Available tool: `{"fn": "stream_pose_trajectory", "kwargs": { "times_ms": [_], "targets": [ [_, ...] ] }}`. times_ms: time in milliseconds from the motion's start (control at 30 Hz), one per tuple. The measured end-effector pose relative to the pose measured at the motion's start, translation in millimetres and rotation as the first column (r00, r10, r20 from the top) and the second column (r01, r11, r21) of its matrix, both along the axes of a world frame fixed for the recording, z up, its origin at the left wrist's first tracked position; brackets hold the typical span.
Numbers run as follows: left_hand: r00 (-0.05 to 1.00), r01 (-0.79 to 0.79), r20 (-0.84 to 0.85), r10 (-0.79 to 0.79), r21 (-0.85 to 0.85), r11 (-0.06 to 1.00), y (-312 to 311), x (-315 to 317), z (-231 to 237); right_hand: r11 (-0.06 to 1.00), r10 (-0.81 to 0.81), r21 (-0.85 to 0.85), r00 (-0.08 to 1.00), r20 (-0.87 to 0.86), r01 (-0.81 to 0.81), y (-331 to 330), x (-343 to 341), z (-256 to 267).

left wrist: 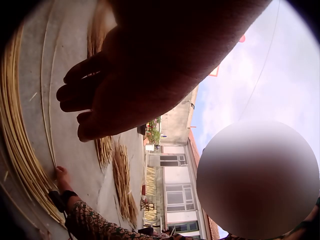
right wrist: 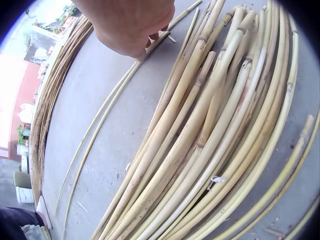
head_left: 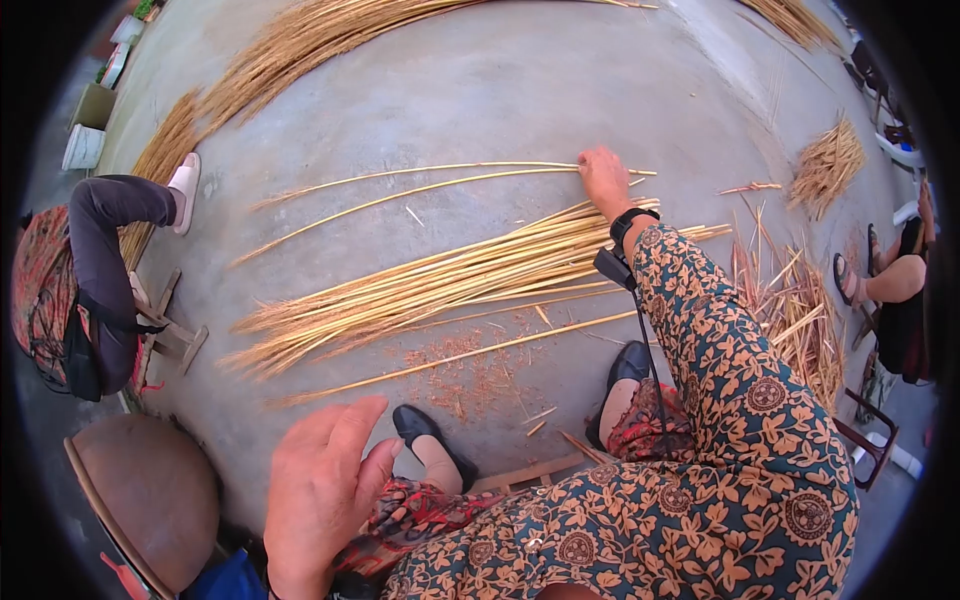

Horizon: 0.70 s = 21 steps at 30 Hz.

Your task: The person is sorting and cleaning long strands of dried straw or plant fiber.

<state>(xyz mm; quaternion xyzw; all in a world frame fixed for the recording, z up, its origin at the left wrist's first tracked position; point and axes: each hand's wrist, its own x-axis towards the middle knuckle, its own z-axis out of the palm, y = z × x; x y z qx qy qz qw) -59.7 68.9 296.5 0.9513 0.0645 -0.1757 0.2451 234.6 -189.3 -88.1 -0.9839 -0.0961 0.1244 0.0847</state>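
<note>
My right hand is at the butt ends of two thin dry stalks beyond the main pile, its fingers curled round them. The stalks fan apart toward the left, their feathery tips on the concrete. In the right wrist view they run out from under the hand. Nearer to me lies a pile of straw-yellow stalks, cut ends on the right and brushy heads on the left. My left hand hangs in the air at the lower left, fingers extended and holding nothing; the left wrist view shows it in dark silhouette.
One loose stalk lies before my shoes amid reddish chaff. Stripped husks heap up on the right. Long bundles curve along the back left. Seated people's legs show left and right. A round brown lid-like object is lower left.
</note>
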Motion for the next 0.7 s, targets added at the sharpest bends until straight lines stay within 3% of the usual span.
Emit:
{"fn": "stream_pose_trajectory", "kwargs": {
  "times_ms": [167, 267, 367, 467, 567, 667, 700],
  "targets": [
    [0.999, -0.004, -0.034, 0.004, 0.001, 1.0, 2, 7, 4, 0.978, 0.208, -0.054, 0.974, 0.085, -0.204, -5, -3, -9],
    [0.999, 0.012, -0.03, -0.012, -0.003, 1.0, 2, 9, 4, 0.97, 0.217, -0.121, 0.976, 0.026, -0.212, -7, -1, -12],
    [0.999, 0.016, -0.03, -0.016, -0.008, 1.0, 0, 9, 6, 0.951, 0.299, -0.111, 0.952, 0.072, -0.29, -12, -2, -15],
    [1.0, 0.0, -0.018, 0.0, -0.002, 1.0, -3, 2, 3, 0.938, 0.347, -0.027, 0.938, 0.012, -0.346, -15, 0, 12],
    [1.0, -0.02, -0.01, 0.02, -0.009, 1.0, -4, -3, 0, 0.922, 0.314, 0.205, 0.944, 0.101, -0.329, -28, 3, 20],
    [0.999, -0.035, 0.021, 0.036, -0.025, 0.999, -7, -15, -1, 0.937, 0.195, 0.305, 0.979, -0.059, -0.169, -37, 8, 54],
    [0.998, -0.037, 0.04, 0.038, -0.031, 0.999, -8, -19, -2, 0.917, 0.241, 0.333, 0.97, -0.023, -0.22, -42, 11, 63]
  ]
}}
